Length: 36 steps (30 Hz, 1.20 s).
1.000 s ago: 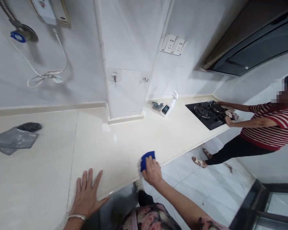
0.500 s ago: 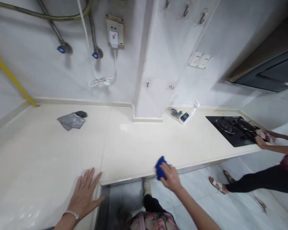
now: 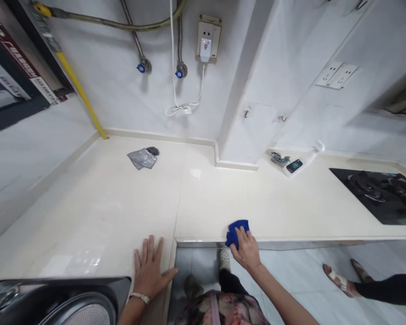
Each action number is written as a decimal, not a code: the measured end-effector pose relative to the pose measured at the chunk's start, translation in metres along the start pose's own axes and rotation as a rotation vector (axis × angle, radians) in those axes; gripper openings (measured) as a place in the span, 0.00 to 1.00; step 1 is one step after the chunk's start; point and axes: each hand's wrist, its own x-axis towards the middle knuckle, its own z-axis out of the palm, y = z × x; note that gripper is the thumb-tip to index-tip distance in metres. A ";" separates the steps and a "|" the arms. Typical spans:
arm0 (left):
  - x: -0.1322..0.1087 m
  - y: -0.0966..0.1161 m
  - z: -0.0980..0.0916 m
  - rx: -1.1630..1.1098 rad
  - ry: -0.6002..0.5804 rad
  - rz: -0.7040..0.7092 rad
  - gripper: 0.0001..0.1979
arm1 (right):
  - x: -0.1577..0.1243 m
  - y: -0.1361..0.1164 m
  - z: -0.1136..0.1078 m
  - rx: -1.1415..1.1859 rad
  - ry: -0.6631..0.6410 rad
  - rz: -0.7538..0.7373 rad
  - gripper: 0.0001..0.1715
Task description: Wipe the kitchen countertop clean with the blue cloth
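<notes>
In my right hand is a bunched blue cloth, pressed on the front edge of the cream countertop. My fingers are closed over its near side. Further left, my left hand lies flat on the counter with its fingers spread, beside the inner corner and close to the sink. A grey plastic packet with a dark scouring pad rests towards the back wall. Right of the pillar a white spray bottle lies next to a small bluish-grey item whose kind is unclear.
A black gas hob is set into the counter at right. Another person's legs show on the tiled floor there. A plugged-in charger, two valves and a yellow pipe are on the back wall. The pillar juts out.
My view has swung left, bringing the sink into sight and taking the other person's hands out. My right hand has brought the blue cloth onto the counter edge. My left hand stays flat.
</notes>
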 end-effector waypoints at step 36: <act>-0.005 0.012 0.000 -0.111 0.054 -0.048 0.64 | 0.089 -0.076 0.008 0.067 0.081 0.209 0.36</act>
